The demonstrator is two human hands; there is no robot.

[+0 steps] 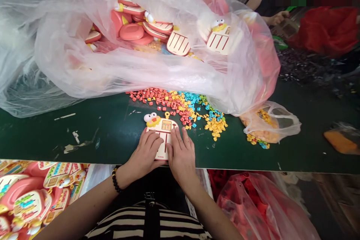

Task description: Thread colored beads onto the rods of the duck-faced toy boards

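Both my hands rest on a cream plastic toy panel (162, 135) with red stripes, a yellow beak and bulging cartoon eyes at its top left. My left hand (145, 153) grips its lower left side, and my right hand (181, 158) presses on its lower right side, covering much of the lower part. Just beyond the panel lies a spread of small red, yellow and blue plastic pieces (180, 108). A large clear plastic bag (135, 75) holds pink and cream toy parts (140, 26).
A small clear bag of yellow and orange pieces (267, 127) lies on the dark green table (84, 138) to the right. Assembled toys (28, 202) sit below the table edge at left, a pink bag (261, 210) at right. A co-worker's hand (278, 18) is at the far right.
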